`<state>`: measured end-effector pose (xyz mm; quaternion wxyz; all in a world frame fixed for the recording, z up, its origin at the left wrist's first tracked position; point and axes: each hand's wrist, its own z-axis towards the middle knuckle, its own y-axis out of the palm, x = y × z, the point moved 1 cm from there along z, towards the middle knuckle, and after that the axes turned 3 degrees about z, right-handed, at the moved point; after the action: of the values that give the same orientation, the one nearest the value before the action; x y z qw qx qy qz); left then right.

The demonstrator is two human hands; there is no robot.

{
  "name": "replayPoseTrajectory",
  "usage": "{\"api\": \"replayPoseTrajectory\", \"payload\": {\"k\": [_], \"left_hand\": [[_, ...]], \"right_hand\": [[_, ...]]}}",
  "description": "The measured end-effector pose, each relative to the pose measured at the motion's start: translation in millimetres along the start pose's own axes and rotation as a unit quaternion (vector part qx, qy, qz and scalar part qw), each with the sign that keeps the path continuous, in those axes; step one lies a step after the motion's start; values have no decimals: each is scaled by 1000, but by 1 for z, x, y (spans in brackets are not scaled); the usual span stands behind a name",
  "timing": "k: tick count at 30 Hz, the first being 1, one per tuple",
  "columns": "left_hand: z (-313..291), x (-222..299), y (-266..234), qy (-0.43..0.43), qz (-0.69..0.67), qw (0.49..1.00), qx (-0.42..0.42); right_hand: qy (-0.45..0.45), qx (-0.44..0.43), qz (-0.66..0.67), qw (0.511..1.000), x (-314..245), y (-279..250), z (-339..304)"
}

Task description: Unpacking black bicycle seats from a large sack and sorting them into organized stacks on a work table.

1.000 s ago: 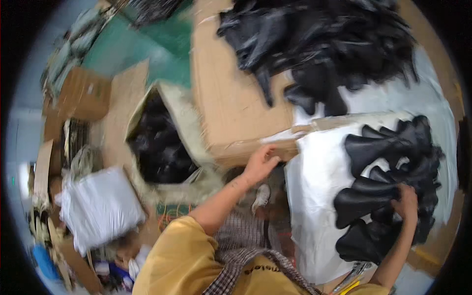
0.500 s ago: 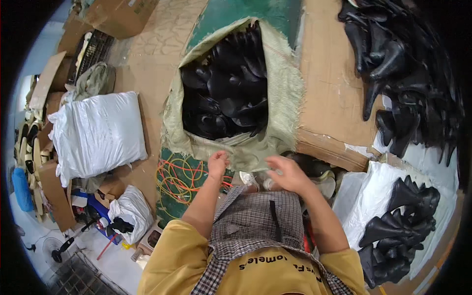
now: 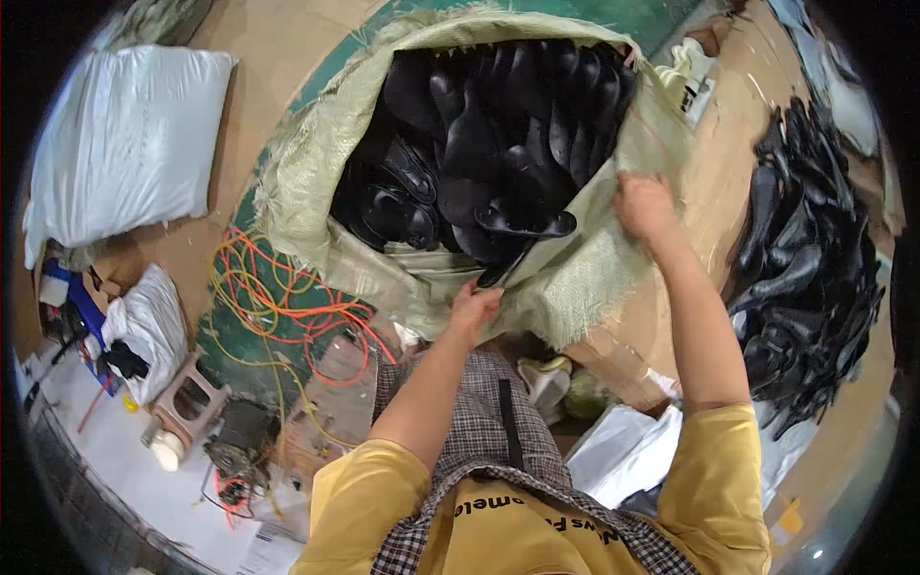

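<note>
A pale green woven sack (image 3: 316, 158) stands wide-mouthed in front of me, filled with glossy black curved moulded pieces (image 3: 470, 144) with narrow ends. My left hand (image 3: 471, 311) is closed at the sack's near rim. The narrow end of one black piece (image 3: 525, 225), lying tilted on top, reaches down to its fingertips; whether the fingers also pinch this piece I cannot tell. On the sack's right side my right hand (image 3: 646, 206) is closed on the woven cloth, its fingertips partly hidden.
More black pieces (image 3: 805, 259) lie heaped on the right, beyond a cardboard box (image 3: 613, 359). Orange and yellow hose (image 3: 297, 297) coils on the green floor at left. A full white bag (image 3: 134, 144) lies farther left. A small machine (image 3: 240, 441) sits nearer me.
My view has shifted closer to the sack. Both hands, formerly raised at its near side, now grip the cloth, the right one farther along the right side. One black piece now tilts over the near rim.
</note>
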<state>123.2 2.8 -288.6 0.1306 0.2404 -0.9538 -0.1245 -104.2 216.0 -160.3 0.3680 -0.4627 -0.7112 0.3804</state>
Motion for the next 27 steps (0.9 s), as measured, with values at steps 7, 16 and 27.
{"api": "replayPoseTrajectory", "payload": {"k": [7, 16, 27], "left_hand": [[-10, 21, 16, -49, 57, 996, 52], [-41, 105, 64, 193, 267, 941, 82], [-7, 36, 19, -46, -281, 958, -17]], "right_hand": [[-13, 84, 304, 949, 11, -8, 35], [-35, -76, 402, 912, 10, 26, 65], [-197, -89, 441, 871, -37, 32, 8]]}}
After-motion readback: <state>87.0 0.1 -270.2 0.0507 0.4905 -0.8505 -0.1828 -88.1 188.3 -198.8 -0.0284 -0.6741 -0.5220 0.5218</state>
